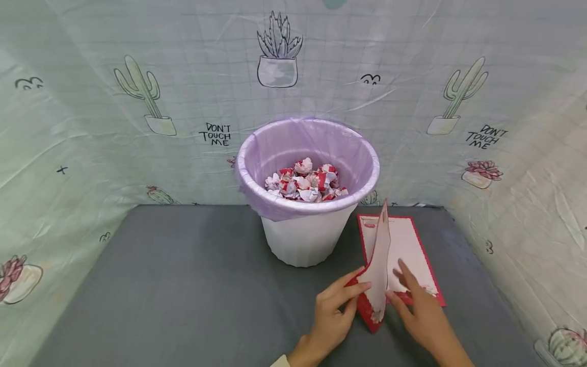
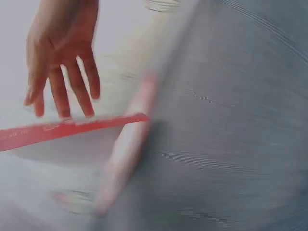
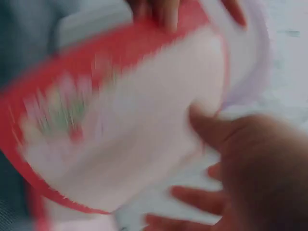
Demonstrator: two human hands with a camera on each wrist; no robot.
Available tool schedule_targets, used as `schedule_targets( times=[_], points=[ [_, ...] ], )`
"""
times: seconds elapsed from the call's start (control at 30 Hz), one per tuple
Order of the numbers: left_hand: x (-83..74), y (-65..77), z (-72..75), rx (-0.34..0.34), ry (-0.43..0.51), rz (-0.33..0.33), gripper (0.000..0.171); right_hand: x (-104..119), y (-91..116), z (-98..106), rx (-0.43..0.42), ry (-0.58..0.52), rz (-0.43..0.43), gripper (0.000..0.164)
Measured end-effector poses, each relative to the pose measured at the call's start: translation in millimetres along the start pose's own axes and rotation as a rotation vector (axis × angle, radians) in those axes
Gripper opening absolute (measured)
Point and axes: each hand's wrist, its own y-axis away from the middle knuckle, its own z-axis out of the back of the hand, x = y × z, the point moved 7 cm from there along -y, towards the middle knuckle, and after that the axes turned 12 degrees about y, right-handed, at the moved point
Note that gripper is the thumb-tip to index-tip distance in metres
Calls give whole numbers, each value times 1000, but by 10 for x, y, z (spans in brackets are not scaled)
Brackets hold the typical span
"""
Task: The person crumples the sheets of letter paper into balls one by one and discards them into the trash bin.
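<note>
My left hand (image 1: 331, 312) pinches a red-bordered sheet of paper (image 1: 378, 270), which stands on edge and bends lengthwise. In the right wrist view, left fingertips (image 3: 166, 14) press on the sheet's red margin, and a blurred floral print shows at one corner. My right hand (image 1: 424, 313) is beside the sheet's right face with its fingers spread. Its thumb (image 3: 207, 125) lies over the sheet's white side there; contact cannot be told. Beneath and behind, another red-bordered white sheet (image 1: 410, 247) lies flat; whether it is one or a pile is unclear.
A white bin (image 1: 300, 239) lined with a purple bag (image 1: 257, 153) stands behind and left of the hands. Crumpled red-and-white paper balls (image 1: 309, 181) lie inside it. The grey tabletop (image 1: 174, 285) stretches left, and a cactus-print cloth (image 1: 197, 66) encloses the back and sides.
</note>
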Motion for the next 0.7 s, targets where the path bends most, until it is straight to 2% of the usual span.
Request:
schedule_targets(
  times=[0.07, 0.13, 0.27, 0.33, 0.43, 0.6, 0.7],
  points=[
    [-248, -148, 78, 19, 12, -123, 30, 85, -53, 180, -99, -148, 89, 93],
    [-456, -255, 155, 33, 28, -206, 25, 195, -103, 302, -144, -315, 187, 104],
    [-706, -388, 287, 54, 80, -291, 26, 442, -151, 331, -67, -558, 322, 115],
    [-733, -429, 347, 60, 102, -282, 33, 550, -170, 288, -22, -619, 373, 118],
    [-680, -458, 423, 71, 132, -245, 46, 653, -208, 232, 7, -670, 429, 115],
    [-653, -499, 483, 93, 159, -175, 54, 777, -218, 251, -9, -717, 518, 101],
    [-636, -511, 525, 83, 193, -132, 58, 895, -206, 317, -31, -745, 571, 90]
  ],
)
